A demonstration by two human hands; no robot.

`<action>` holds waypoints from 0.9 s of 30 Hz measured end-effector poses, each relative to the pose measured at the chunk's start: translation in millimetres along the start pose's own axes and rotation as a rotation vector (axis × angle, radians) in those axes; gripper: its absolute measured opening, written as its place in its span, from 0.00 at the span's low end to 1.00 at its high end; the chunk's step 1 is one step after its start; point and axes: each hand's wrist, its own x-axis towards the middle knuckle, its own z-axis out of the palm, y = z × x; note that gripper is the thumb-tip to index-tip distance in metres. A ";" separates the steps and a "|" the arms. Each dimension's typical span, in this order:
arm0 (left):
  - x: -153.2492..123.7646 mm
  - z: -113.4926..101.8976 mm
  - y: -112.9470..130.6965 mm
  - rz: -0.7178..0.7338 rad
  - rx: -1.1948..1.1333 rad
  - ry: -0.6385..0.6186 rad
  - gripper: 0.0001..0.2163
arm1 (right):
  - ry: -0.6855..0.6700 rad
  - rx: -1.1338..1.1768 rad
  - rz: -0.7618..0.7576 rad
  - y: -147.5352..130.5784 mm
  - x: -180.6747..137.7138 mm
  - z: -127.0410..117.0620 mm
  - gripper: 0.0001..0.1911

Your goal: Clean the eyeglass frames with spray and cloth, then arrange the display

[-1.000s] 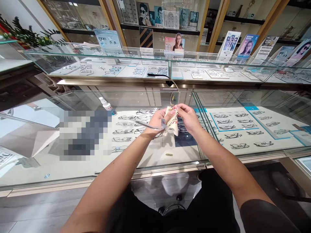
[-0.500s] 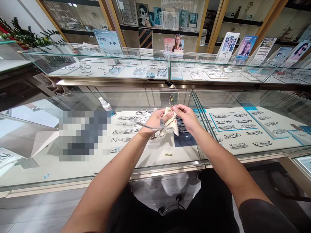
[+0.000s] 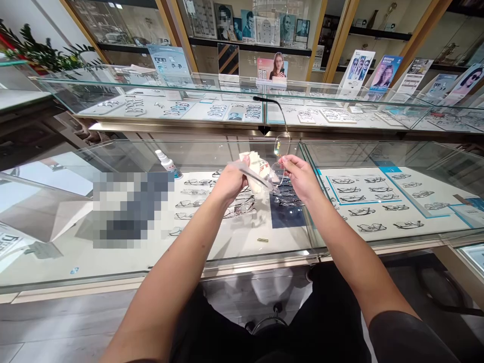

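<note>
Over the glass counter, my right hand [image 3: 301, 177] pinches a pair of thin-framed eyeglasses [image 3: 282, 146] near the bridge, between thumb and fingers. The glasses are turned on end, one lens above the other. One dark-tipped temple reaches up and away, and the other points toward my left hand [image 3: 230, 182]. That hand is closed on a cream cleaning cloth [image 3: 257, 162] with red lettering, just left of the lower lens. Whether the cloth touches the lens I cannot tell. The left fingertips are partly hidden behind the cloth.
A white spray bottle [image 3: 166, 162] stands on the counter to the left, beside a blurred-out patch. Rows of eyeglasses [image 3: 348, 190] lie in the glass display case [image 3: 242, 257]. Behind it are a second case [image 3: 174, 123] and upright advertising cards [image 3: 355, 73].
My hands have moved apart. The cloth has come away from the glasses to the left, uncovering the lower lens. My right hand has shifted slightly right and raised the glasses.
</note>
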 end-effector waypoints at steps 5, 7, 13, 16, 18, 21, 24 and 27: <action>-0.2 -2.4 9.2 0.025 -0.174 0.006 0.27 | -0.140 -0.046 0.025 -2.5 -5.2 3.4 0.20; -3.8 -1.2 13.0 0.042 -0.163 -0.051 0.27 | -0.238 -0.081 0.053 -3.1 -7.5 4.3 0.20; -14.1 -0.2 17.0 0.051 -0.009 -0.203 0.23 | -0.359 -0.136 0.163 -4.8 -11.8 5.2 0.23; -15.7 0.5 17.2 0.045 0.031 -0.217 0.21 | -0.405 -0.148 0.187 -5.6 -12.7 5.6 0.24; -15.8 1.9 16.7 0.037 0.032 -0.221 0.21 | -0.441 -0.142 0.203 -6.0 -13.0 6.0 0.24; -15.4 5.1 15.1 0.020 0.024 -0.167 0.24 | -0.472 -0.126 0.226 -6.6 -13.3 7.4 0.24; -15.3 7.9 13.8 0.030 0.044 -0.106 0.25 | -0.466 -0.095 0.242 -6.8 -13.7 9.4 0.25; -16.0 8.5 13.4 0.079 0.134 -0.061 0.25 | -0.454 -0.084 0.249 -5.3 -13.9 10.6 0.26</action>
